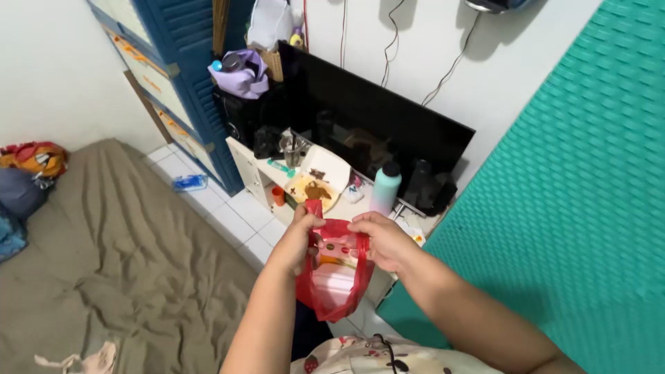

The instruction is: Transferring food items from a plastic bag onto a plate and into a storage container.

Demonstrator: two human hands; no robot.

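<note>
At frame centre, two hands hold one thin, crinkly red plastic bag (332, 277): the left hand (303, 235) pinches a handle, the right hand (379, 239) grips the rim. One boxy packet (334, 277) shows inside

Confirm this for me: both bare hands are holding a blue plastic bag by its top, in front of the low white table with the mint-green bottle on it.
Not quite. In the head view, the thin plastic bag is red, not blue. The rest stands: the left hand and right hand both grip it by its top, in front of the low white table that carries the mint-green bottle.
</note>
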